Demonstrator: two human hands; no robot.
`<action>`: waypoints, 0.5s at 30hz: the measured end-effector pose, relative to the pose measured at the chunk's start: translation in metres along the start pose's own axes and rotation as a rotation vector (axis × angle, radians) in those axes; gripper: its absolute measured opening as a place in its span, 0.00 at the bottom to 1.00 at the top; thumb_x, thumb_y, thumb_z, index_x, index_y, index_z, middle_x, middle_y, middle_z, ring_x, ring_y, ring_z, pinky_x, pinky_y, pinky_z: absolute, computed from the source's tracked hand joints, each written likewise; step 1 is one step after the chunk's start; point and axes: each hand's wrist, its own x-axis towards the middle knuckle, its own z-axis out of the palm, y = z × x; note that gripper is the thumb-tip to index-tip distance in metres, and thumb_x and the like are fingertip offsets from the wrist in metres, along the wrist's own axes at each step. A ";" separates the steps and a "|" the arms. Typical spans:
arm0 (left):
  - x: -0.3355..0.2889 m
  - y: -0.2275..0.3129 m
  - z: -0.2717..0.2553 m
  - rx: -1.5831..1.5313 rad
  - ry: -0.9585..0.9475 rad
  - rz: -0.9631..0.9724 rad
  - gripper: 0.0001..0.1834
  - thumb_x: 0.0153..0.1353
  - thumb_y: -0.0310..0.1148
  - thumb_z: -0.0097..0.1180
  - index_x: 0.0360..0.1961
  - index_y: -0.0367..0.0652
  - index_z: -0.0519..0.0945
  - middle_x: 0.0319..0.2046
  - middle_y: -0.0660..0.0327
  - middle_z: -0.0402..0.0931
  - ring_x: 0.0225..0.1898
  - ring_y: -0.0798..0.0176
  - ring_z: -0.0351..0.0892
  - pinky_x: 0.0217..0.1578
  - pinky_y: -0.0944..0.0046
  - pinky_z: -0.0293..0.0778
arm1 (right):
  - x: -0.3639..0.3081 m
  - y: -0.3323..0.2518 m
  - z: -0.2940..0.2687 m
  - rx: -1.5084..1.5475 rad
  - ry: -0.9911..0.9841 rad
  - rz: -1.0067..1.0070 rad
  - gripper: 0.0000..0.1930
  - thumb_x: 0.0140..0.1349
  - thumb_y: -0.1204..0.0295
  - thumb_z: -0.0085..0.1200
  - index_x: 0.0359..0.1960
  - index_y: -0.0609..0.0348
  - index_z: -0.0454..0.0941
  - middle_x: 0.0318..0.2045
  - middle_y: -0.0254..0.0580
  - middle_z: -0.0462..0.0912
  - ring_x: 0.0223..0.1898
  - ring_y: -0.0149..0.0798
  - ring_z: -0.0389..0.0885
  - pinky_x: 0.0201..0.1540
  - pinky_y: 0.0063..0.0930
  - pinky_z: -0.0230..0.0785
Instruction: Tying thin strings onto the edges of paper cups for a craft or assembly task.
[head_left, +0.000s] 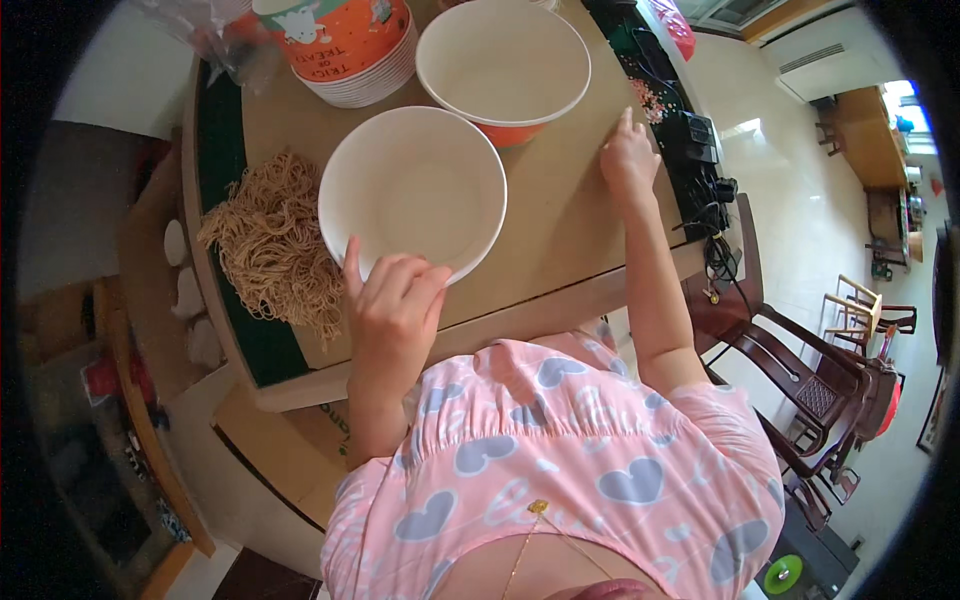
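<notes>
The nearest paper tub (412, 185) stands mouth-up by the table's front edge, round, smooth and plain white inside, with a rolled rim. The left hand (393, 300) is at its near rim, fingers bent loosely over the edge and one finger stretched apart along the left side; from here I cannot tell whether it really grips the rim or only rests there.

The right hand (632, 160) reaches forward, index finger extended and the others folded in; the fingertip is just beside a scatter of tiny pink and whitish pieces (652, 102). I cannot tell whether anything is inside the folded fingers.

Just behind the first tub is a second tub (505, 62), white within and orange outside. To its left rises a nested stack of printed orange tubs (350, 50). A tangled, stringy heap of tan strands (272, 240) lies against the near tub's left side. Tan sheeting covers the table (565, 215), with dark green along its sides; black cables (718, 250) trail at the right edge.
</notes>
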 end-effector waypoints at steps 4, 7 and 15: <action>0.000 0.004 -0.002 -0.009 0.018 -0.036 0.15 0.43 0.22 0.66 0.34 0.48 0.81 0.32 0.67 0.76 0.40 0.63 0.77 0.63 0.41 0.56 | -0.018 0.001 0.020 0.287 0.106 -0.203 0.28 0.60 0.71 0.49 0.64 0.59 0.62 0.48 0.45 0.76 0.48 0.48 0.77 0.53 0.52 0.66; -0.005 0.000 -0.002 0.014 0.048 -0.011 0.15 0.44 0.22 0.65 0.35 0.48 0.82 0.34 0.67 0.76 0.41 0.63 0.77 0.63 0.42 0.57 | -0.053 -0.009 0.027 0.278 0.137 -0.356 0.28 0.63 0.65 0.50 0.64 0.61 0.62 0.59 0.50 0.69 0.62 0.49 0.66 0.64 0.50 0.56; 0.001 0.002 0.000 -0.033 0.017 0.047 0.16 0.44 0.22 0.65 0.37 0.48 0.82 0.35 0.67 0.76 0.43 0.62 0.77 0.64 0.42 0.57 | 0.018 0.009 0.043 0.040 0.247 -0.072 0.32 0.67 0.53 0.43 0.65 0.64 0.60 0.66 0.60 0.59 0.70 0.53 0.53 0.70 0.50 0.45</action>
